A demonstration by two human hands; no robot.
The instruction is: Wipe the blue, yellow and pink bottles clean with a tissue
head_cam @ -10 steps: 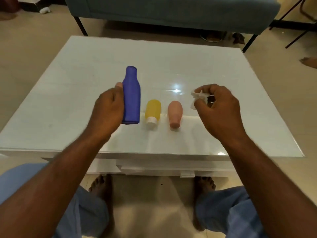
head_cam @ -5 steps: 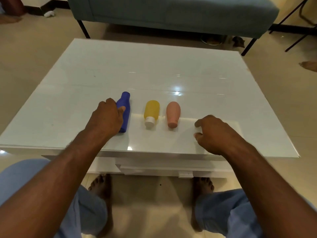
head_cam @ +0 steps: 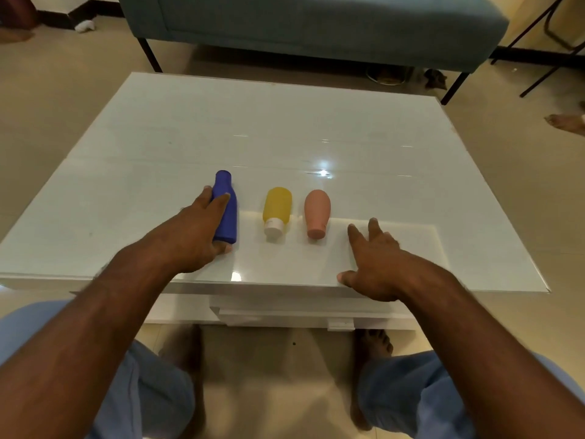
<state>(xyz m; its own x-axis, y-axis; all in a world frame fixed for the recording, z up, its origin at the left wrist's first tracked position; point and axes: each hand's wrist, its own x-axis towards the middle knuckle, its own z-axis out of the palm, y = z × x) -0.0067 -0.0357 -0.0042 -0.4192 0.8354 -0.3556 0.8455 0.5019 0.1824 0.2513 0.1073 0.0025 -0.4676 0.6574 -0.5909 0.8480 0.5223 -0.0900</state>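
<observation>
The blue bottle (head_cam: 227,213) lies on the white table (head_cam: 285,137), neck pointing away from me. My left hand (head_cam: 196,236) grips its body from the left, fingers over the top and thumb at the base. To its right the yellow bottle (head_cam: 278,206) with a white cap and the pink bottle (head_cam: 317,212) lie side by side, caps toward me. Right of the pink bottle, my right hand (head_cam: 376,264) rests palm down near the table's front edge, fingers spread and straight. No tissue is visible; it may be hidden under that hand.
A teal sofa (head_cam: 316,23) on thin black legs stands beyond the table. Black chair legs (head_cam: 544,58) are at the far right, with someone's foot (head_cam: 566,123) on the floor. My knees and bare feet are below the table's front edge.
My left hand has brought the blue bottle down from the air to lie on the table. My right hand dropped to the table and spread its fingers; the tissue it pinched is out of sight.
</observation>
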